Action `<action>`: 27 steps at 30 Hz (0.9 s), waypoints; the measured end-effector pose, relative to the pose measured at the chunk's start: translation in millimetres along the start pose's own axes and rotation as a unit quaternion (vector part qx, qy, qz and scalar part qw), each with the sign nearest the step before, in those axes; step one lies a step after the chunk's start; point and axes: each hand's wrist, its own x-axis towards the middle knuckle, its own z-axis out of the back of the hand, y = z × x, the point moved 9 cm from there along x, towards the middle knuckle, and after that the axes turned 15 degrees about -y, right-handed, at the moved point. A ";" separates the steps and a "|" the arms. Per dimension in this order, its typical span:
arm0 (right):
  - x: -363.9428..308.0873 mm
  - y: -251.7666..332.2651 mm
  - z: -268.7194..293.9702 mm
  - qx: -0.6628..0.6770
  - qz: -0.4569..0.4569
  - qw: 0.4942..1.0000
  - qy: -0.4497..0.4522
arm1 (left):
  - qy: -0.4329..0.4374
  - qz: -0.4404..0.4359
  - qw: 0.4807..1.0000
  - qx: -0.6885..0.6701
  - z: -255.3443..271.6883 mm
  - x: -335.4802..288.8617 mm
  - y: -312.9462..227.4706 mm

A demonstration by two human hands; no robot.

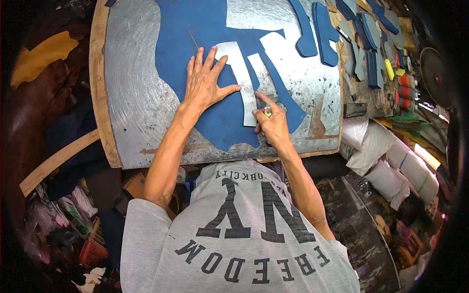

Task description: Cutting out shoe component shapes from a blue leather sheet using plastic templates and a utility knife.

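Observation:
A large blue sheet (185,22), leather by its look, lies on a scratched metal work surface. On it rests a pale, bent, strip-shaped template (248,100). My left hand (205,80) is spread flat beside the template, its fingers on the sheet and the template's upper end, its thumb at the strip's left edge. At the strip's lower right edge, my right hand (273,122) is closed around a small cutting knife (267,110) with a metal and yellowish body. Its blade cannot be made out. Openings in the sheet to the right show bare metal.
The metal-topped table (132,97) has a wooden rim (97,88). Cut blue pieces (324,36) lie at the far right. A side bench there holds more pieces, a yellow marker-like item (389,70) and red spools (406,93). White bundles (386,151) stand below, near a fan (435,73).

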 end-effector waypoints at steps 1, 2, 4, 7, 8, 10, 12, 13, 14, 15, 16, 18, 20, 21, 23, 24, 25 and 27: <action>-0.3 -1.4 -0.1 -0.005 0.001 1.000 -0.003 | 0.011 -0.008 1.000 0.001 -5.1 -2.4 1.7; -1.2 -0.2 0.3 -0.013 0.022 1.000 -0.010 | 0.013 -0.009 1.000 -0.001 -8.9 -4.4 3.8; -0.1 -4.2 -1.7 -0.042 0.043 0.998 -0.016 | 0.016 -0.015 1.000 0.004 -9.1 -4.0 3.0; -1.2 -0.1 -2.7 -0.063 0.054 0.996 -0.014 | 0.017 -0.012 1.000 0.004 -10.3 -6.0 4.4; -1.6 0.2 -3.6 -0.055 0.042 0.998 -0.007 | 0.018 -0.012 1.000 0.004 -11.7 -6.2 4.0; -0.4 -1.0 -0.4 -0.034 0.032 0.999 -0.015 | 0.026 -0.005 0.999 0.022 -15.1 -5.4 2.7; 1.2 -1.4 1.1 -0.014 0.021 0.999 -0.021 | 0.025 -0.004 0.999 0.021 -17.4 -4.1 2.7; 2.1 -0.4 -0.2 -0.015 0.021 1.000 -0.016 | 0.023 -0.003 1.000 0.021 -17.8 -4.0 3.6; 2.4 0.3 -1.7 -0.015 0.021 1.000 -0.010 | 0.023 -0.002 1.000 0.022 -17.6 -4.3 5.0; 2.8 0.4 -1.8 -0.016 0.021 1.000 -0.010 | 0.021 0.000 1.000 0.018 -18.0 -4.1 6.0; 3.1 1.6 -1.4 -0.021 0.029 0.999 -0.013 | 0.018 0.002 1.000 0.014 -17.9 -3.9 6.9; 4.2 4.3 -2.6 -0.025 0.042 0.999 -0.014 | 0.022 0.009 1.000 0.010 -18.9 -4.0 6.7; 2.8 1.3 -0.9 -0.031 0.033 0.999 -0.016 | 0.031 0.019 0.999 0.010 -19.1 -4.3 6.1; 1.9 3.5 -0.8 -0.030 0.039 0.999 -0.014 | 0.025 0.019 0.999 0.013 -18.0 -4.9 6.0; 0.8 4.2 0.0 -0.036 0.031 0.999 -0.015 | 0.026 0.014 0.999 0.014 -17.8 -6.1 5.6; -0.4 1.8 -0.1 -0.030 0.028 0.999 -0.014 | 0.015 0.007 1.000 0.012 -15.3 -7.0 3.1; -0.1 1.0 -0.2 -0.030 0.031 0.999 -0.013 | 0.013 0.008 1.000 0.013 -14.2 -7.5 3.3; 0.7 -1.4 -0.9 -0.025 0.027 0.999 -0.005 | 0.019 0.007 1.000 0.006 -14.6 -8.2 3.4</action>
